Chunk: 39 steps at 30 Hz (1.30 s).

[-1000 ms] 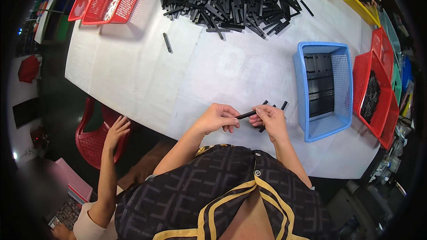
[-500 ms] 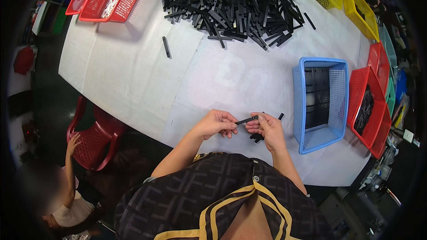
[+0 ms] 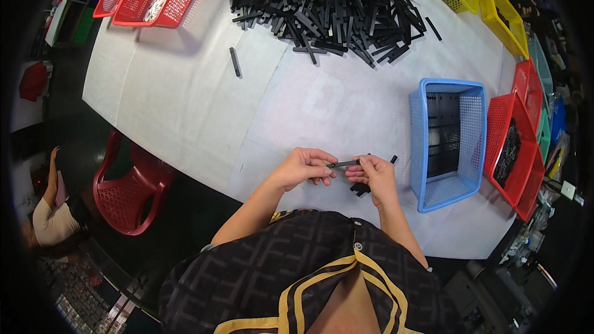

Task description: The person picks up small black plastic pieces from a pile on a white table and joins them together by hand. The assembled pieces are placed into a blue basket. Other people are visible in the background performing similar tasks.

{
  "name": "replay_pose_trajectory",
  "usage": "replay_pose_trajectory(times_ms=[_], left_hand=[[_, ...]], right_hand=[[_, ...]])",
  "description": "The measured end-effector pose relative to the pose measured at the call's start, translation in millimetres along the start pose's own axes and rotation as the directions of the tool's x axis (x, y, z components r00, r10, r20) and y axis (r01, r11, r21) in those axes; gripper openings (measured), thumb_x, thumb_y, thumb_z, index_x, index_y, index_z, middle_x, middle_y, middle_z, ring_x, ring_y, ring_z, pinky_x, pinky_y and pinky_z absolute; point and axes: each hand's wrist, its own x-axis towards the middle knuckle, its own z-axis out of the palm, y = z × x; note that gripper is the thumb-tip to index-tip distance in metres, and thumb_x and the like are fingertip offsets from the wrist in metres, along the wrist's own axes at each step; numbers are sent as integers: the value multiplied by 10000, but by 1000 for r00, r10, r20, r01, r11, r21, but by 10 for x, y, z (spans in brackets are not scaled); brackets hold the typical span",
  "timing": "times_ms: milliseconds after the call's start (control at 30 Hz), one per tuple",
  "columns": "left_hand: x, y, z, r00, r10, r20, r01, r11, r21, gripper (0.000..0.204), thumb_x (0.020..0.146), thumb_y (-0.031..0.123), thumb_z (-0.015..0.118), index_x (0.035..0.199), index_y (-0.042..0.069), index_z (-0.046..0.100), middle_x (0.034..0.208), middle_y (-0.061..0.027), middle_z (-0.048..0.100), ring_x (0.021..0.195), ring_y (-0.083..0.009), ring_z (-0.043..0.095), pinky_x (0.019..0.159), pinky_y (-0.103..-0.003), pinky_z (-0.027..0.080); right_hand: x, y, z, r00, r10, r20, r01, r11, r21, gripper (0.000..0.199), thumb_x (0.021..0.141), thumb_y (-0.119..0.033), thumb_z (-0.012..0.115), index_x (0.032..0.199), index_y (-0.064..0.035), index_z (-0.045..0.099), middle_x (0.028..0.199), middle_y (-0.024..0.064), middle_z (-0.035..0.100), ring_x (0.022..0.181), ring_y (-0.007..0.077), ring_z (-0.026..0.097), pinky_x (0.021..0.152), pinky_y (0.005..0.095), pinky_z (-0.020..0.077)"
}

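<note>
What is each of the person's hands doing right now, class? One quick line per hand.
Left hand: closed, fingertips pinching the left end of a black strip.
Right hand: closed, pinching the same strip's right end.

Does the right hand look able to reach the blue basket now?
Probably yes: the blue basket stands close beside the right hand with nothing tall between, though that hand holds a black strip.
</note>
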Motion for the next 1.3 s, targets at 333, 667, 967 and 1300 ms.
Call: replay_pose_trajectory(times_ms=[333,667,967,1300], left_hand=[[-23,40,83,999,41,5,-41,999,32,288,774,21,652,1053,-10,592,784,-85,659,778,-155,659,548,-225,466],[178,-163,303,952,270,-141,-99,711,696,184,740,39,667,912,-6,620,717,-101,658,623,-143,639,557,-261,492],[460,111,427,931,365,-13,-105,302,947,232,721,214,688,877,50,636,662,-139,634,638,-300,626,605,-389,497],[1612,1140,175,577,816,-13,50,-19,999,285,751,152,647,1030,105,611,912,-110,576,735,-311,612,628,-401,488]], right_hand=[[-27,53,-34,1000,15,-3,-14,999,41,247,926,-175,486,967,47,585,815,158,643,705,193,649,634,275,538],[96,75,-109,970,-197,-143,122,903,-413,199,887,-164,531,942,0,629,658,60,620,560,99,572,506,219,438],[64,79,-417,809,-449,-381,215,827,-519,181,816,-154,613,941,-27,648,596,55,591,526,97,543,522,254,417],[-31,112,-297,812,-477,-336,271,819,-506,154,804,-130,622,923,-38,652,582,35,572,498,76,507,502,237,400]])
